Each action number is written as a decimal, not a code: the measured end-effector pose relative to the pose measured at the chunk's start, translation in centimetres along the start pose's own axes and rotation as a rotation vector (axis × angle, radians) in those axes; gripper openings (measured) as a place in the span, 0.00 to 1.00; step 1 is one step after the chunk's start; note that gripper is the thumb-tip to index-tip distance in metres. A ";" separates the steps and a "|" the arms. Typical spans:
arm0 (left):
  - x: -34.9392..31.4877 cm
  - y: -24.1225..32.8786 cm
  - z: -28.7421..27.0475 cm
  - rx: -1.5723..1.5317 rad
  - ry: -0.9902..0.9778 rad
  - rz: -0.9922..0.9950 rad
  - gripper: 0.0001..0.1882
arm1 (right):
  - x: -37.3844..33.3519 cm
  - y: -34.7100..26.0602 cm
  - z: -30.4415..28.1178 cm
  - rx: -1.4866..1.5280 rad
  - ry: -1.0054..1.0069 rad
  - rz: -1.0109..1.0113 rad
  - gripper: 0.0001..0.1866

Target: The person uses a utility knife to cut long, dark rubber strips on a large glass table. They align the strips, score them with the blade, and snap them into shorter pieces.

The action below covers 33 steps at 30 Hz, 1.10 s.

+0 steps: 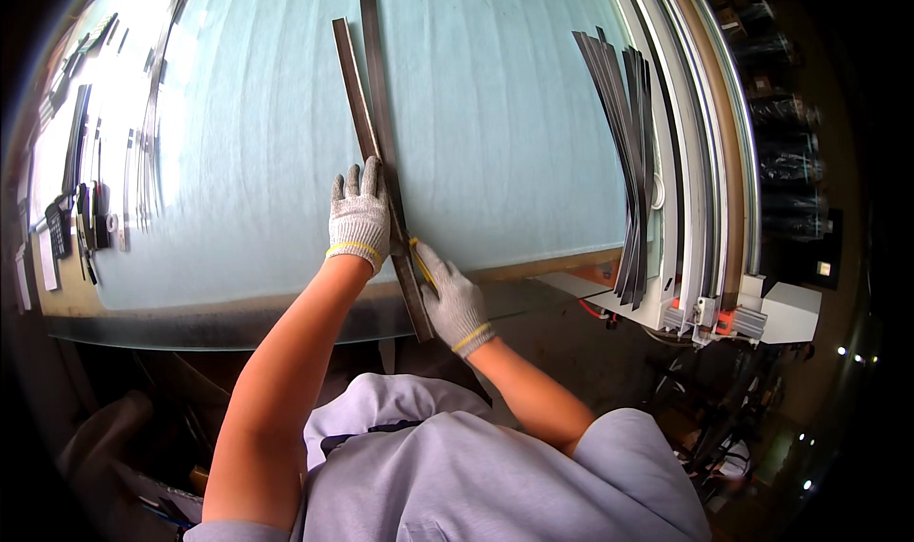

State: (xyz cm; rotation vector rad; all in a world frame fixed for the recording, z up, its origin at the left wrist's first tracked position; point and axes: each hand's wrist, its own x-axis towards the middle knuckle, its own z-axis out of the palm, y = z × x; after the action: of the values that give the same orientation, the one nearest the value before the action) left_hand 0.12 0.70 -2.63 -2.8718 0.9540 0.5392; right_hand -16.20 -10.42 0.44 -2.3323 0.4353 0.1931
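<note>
My left hand (359, 213), in a grey-white knit glove with a yellow cuff band, lies flat with its fingers stretched forward. It presses at the edge of a dark, channel-shaped metal bar (353, 80), which slants across the table's near edge. Alongside the bar runs a long, thin dark strip (374, 42) reaching to the far side. A slim yellow tool, apparently a utility knife (422, 263), is gripped in my gloved right hand (455, 299), right beside the bar. The tool's tip is too small to make out.
A pale blue-green work table (514, 161) spreads ahead. Several dark strips (624, 151) lie fanned at its right, next to a white and metal rail (700, 142). More strips (152, 94), pens (89, 218) and a dark calculator-like object (59, 230) lie at the left.
</note>
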 end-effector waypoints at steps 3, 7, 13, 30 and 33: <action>0.1 0.0 -0.1 0.013 -0.020 0.002 0.66 | -3.9 0.6 -0.8 -0.043 -0.122 0.096 0.35; -0.1 0.1 -1.3 -0.030 -0.078 -0.016 0.67 | -6.5 1.2 -2.9 -0.042 -0.190 0.097 0.34; 0.1 0.2 -1.1 0.002 -0.089 -0.023 0.66 | 2.2 -0.5 -4.1 0.128 0.136 -0.075 0.33; -0.5 0.2 -2.6 -0.132 -0.050 -0.006 0.61 | 17.1 -2.6 1.1 0.089 0.170 -0.081 0.32; -0.3 0.2 -2.2 -0.113 -0.060 -0.008 0.58 | 15.4 -2.3 1.2 0.089 0.157 -0.081 0.33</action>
State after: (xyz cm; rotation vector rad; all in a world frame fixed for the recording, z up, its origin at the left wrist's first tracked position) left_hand 0.46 0.30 -0.45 -2.9372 0.9313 0.6959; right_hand -1.07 -11.97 -3.00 -2.2804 0.4164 -0.0475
